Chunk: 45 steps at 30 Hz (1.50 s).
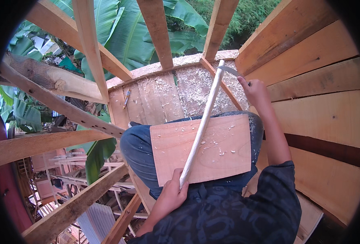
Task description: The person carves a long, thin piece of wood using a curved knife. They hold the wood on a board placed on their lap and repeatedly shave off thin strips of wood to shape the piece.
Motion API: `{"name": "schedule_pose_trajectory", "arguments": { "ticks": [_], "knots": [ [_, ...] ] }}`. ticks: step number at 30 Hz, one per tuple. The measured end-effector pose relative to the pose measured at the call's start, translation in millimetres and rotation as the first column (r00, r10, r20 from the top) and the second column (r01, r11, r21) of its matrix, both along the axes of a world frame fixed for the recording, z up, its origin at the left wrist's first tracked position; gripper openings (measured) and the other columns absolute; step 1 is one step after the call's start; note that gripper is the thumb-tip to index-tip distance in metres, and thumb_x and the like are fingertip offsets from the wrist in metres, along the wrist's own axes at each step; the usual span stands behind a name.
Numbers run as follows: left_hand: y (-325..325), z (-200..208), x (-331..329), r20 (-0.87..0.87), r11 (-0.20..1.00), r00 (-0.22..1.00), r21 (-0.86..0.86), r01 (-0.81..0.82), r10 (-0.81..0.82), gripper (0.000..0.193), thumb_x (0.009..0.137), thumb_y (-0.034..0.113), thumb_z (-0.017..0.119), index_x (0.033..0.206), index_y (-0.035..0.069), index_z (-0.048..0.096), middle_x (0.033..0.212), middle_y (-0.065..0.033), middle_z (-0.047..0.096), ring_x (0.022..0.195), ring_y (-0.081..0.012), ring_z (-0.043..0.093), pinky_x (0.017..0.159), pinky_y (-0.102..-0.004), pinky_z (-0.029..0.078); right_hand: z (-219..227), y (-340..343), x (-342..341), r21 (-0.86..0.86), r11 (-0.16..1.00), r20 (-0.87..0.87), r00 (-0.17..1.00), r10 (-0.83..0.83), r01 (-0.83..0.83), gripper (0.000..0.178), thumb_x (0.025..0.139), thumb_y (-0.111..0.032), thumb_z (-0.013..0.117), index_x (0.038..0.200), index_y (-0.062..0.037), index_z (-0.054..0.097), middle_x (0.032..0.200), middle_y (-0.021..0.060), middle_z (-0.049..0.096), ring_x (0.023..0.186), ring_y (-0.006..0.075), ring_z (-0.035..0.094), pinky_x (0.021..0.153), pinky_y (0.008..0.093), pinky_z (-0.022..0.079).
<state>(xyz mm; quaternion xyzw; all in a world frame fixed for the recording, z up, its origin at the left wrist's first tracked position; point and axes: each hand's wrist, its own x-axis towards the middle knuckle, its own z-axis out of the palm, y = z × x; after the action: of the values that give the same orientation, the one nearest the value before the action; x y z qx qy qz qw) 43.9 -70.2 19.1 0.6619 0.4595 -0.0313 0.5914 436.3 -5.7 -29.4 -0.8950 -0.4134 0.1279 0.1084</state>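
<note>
A long, pale, peeled stick [207,118] runs slantwise from near my belly to beyond my knees. My left hand [173,195] is closed around its near end. Out to the right, my right hand [254,92] is closed on a knife, its handle mostly hidden by the fingers. The curved grey knife blade [230,70] lies against the stick close to its far tip. Across my lap rests a flat wooden board [233,140] with small shavings scattered on it; the stick passes over this board.
Shavings [192,91] cover much of the plank floor [137,107] ahead. A thin wooden strip [224,88] lies near the stick's tip, and a small slim object [126,99] sits at left. Upright posts [155,32] and a plank wall [322,118] surround me; left gaps open onto a drop.
</note>
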Motion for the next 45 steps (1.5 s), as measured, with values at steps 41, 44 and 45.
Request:
{"name": "schedule_pose_trajectory", "arguments": {
  "ticks": [41,44,45],
  "knots": [
    [-3,12,3,-0.055,1.0,0.998,0.007,-0.007,0.007,0.039,0.092,0.008,0.053,0.126,0.003,0.035,0.083,-0.033,0.061,0.087,-0.0515,0.06,0.075,-0.0499,0.046,6,-34,-78,-0.091,0.874,0.06,0.873,0.484,-0.478,0.081,0.08,-0.078,0.045,0.062,-0.0016,0.066,0.057,0.0165,0.061,0.06,0.0339,0.065,0.056,0.0429,0.052],
    [-3,15,3,-0.084,1.0,0.996,0.009,0.0,0.001,0.039,0.092,0.008,0.053,0.127,0.003,0.036,0.082,-0.0324,0.061,0.086,-0.0512,0.06,0.076,-0.0494,0.046,0,-27,-60,-0.063,0.918,0.159,0.904,0.396,-0.391,0.082,0.082,-0.076,0.045,0.062,0.0001,0.066,0.058,0.0184,0.061,0.06,0.0354,0.064,0.056,0.044,0.052],
    [-4,14,2,-0.07,1.0,0.998,0.019,-0.005,0.006,0.039,0.091,0.008,0.053,0.127,0.003,0.036,0.082,-0.0321,0.061,0.085,-0.051,0.06,0.075,-0.0495,0.046,-3,-23,-50,-0.044,0.937,0.199,0.916,0.348,-0.346,0.082,0.082,-0.076,0.045,0.062,0.0008,0.066,0.058,0.0192,0.061,0.06,0.0361,0.064,0.056,0.0445,0.051]
  ]
}}
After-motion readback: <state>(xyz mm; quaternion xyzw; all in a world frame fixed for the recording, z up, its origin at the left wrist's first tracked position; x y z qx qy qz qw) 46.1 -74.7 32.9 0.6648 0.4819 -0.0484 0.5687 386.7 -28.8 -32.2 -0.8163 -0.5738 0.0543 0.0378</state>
